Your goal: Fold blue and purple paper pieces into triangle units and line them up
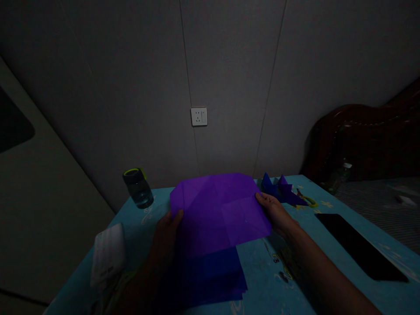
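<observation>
A purple paper sheet (216,210), partly folded with visible creases, is held above a light blue table (328,210). My left hand (167,234) grips its left edge, thumb on top. My right hand (274,210) grips its right edge. Under the sheet lies a stack of dark blue paper sheets (213,275) on the table.
Several folded blue and purple paper shapes (282,190) lie at the back right. A glass jar with a green-rimmed lid (138,188) stands at the back left. A white cloth or packet (108,253) lies left; a dark flat slab (357,245) lies right. A wall socket (199,117) is behind.
</observation>
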Demonstrator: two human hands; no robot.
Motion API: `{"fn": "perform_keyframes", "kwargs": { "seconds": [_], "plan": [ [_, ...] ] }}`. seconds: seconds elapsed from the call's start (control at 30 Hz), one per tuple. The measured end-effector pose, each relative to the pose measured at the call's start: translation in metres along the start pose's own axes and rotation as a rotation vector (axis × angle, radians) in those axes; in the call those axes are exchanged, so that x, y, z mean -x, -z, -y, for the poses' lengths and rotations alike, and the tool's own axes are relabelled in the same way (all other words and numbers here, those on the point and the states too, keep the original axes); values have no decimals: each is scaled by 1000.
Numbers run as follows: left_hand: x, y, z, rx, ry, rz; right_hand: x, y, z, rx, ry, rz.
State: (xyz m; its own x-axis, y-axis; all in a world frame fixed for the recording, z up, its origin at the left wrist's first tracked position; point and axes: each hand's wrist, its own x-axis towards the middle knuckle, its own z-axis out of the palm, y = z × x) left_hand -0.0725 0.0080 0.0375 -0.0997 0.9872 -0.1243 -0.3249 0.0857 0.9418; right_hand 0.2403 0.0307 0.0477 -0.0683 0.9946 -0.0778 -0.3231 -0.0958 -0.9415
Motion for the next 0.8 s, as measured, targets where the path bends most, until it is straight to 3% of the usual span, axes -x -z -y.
{"fn": "perform_keyframes", "kwargs": {
  "seconds": [0.27,0.37,0.43,0.63,0.7,0.8],
  "plan": [
    [-7,6,2,31,-44,-202,4,7,-2,174,-54,354],
    [-9,8,1,20,-52,-256,3,8,1,313,-34,395],
    [-9,10,1,-10,-94,-265,-1,8,0,417,27,321],
    [-4,9,2,-118,-175,-233,-12,9,-15,742,318,-70],
    [-3,8,0,-119,-187,-215,-11,8,-16,759,415,-141],
    [-2,7,-3,-17,-139,-137,-7,6,-11,686,442,-209]
  ]
}}
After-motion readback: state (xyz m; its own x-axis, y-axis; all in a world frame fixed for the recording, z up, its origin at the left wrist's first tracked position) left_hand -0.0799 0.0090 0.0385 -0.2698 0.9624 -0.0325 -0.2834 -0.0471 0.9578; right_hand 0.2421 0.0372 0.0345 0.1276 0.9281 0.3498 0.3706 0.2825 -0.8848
